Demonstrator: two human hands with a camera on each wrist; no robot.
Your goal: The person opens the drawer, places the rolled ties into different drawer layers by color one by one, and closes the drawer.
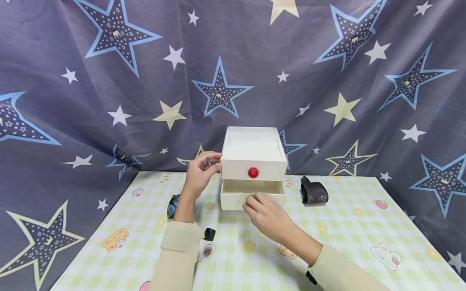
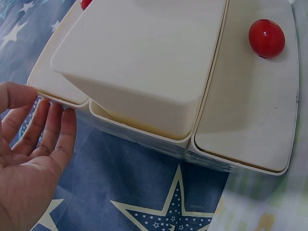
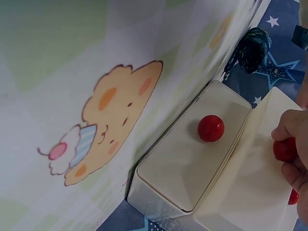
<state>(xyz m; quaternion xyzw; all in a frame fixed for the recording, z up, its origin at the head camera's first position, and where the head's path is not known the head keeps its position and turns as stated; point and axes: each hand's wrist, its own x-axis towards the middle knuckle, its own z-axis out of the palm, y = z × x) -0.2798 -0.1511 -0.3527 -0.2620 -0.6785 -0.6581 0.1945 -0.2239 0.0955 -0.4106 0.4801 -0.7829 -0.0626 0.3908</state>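
Note:
A white drawer cabinet (image 1: 253, 145) with round red knobs stands on the table. Its middle drawer (image 1: 233, 202) is pulled out and looks empty inside, while the top drawer (image 1: 236, 169) is closed. My right hand (image 1: 267, 216) pinches the red knob (image 3: 285, 149) of the pulled-out drawer between thumb and fingers. At the cabinet's left side, my left hand (image 1: 199, 173) touches the upper edge with its thumb and fingertips, fingers extended along the side. The closed bottom drawer (image 2: 250, 96) shows in the left wrist view; in the head view the pulled-out drawer hides it.
A dark patterned cloth roll (image 1: 314, 192) lies right of the cabinet, and a blue patterned one (image 1: 172, 206) sits behind the left forearm. Green checked cloth (image 1: 349, 238) covers the table. A star-printed curtain (image 1: 255, 48) hangs close behind the cabinet.

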